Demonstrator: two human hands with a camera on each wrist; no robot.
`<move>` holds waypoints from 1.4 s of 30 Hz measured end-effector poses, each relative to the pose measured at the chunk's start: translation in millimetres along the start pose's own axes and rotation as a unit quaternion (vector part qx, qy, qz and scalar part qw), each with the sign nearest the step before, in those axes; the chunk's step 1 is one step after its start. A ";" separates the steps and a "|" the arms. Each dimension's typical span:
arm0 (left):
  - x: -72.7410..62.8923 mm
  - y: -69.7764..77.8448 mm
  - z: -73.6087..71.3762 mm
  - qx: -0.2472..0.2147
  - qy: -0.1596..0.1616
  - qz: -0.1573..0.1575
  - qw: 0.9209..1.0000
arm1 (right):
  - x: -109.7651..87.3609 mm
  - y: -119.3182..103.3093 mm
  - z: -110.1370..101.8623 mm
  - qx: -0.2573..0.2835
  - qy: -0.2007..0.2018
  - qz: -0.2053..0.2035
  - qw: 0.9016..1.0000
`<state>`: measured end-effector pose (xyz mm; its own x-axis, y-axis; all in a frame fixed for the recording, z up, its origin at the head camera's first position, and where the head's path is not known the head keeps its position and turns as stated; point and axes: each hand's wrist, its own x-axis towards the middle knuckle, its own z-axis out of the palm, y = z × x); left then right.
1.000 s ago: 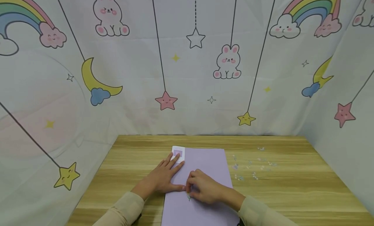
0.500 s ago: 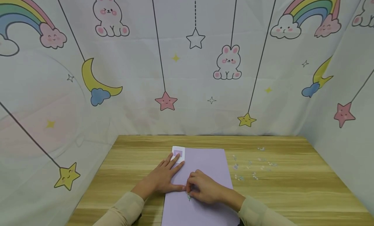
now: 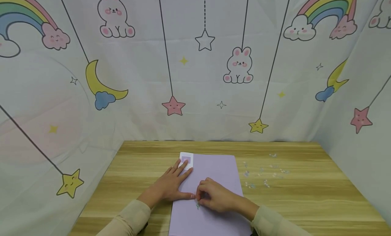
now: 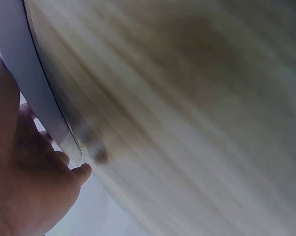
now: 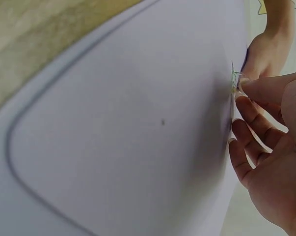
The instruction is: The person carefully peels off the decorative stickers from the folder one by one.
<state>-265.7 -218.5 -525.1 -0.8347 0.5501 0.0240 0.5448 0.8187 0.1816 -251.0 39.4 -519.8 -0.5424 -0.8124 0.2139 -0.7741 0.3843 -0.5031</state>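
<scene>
A lavender notebook (image 3: 213, 168) lies on the table with a white label (image 3: 186, 157) at its top left corner. My left hand (image 3: 172, 185) rests spread on its left side, fingertips over the label's lower part and thumb pointing right. Just right of that thumb, my right hand (image 3: 216, 197) pinches a small clear sticker (image 5: 234, 77) with a green sprig on it, between thumb and index finger. The sprig (image 3: 198, 206) shows below the fingertips, right at the cover. Part of the sticker is hidden by the fingers. The left wrist view shows the left hand (image 4: 35, 182) along the notebook's edge.
Several small pale flower-like pieces (image 3: 266, 184) lie scattered on the wooden table (image 3: 305, 202) to the right of the notebook. Behind the table hangs a white cloth (image 3: 146, 127) printed with rabbits, stars and rainbows.
My right hand has shifted very slightly to the right, still pinching the sticker. The left hand stays in place on the notebook.
</scene>
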 end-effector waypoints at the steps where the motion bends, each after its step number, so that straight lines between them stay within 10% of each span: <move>1: 0.0 0.1 -0.3 0.000 -0.002 -0.001 1.000 | -0.5 0.2 -0.3 0.001 -0.001 0.000 1.000; 42: 0.2 0.6 -1.1 0.009 -0.005 -0.003 1.000 | -13.9 4.0 -11.2 0.055 0.028 0.046 0.997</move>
<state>-265.7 -218.0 -523.9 -0.8377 0.5459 0.0132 0.5404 0.8252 0.1645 -250.2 57.2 -515.4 -0.6289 -0.7493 0.2076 -0.6814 0.4026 -0.6112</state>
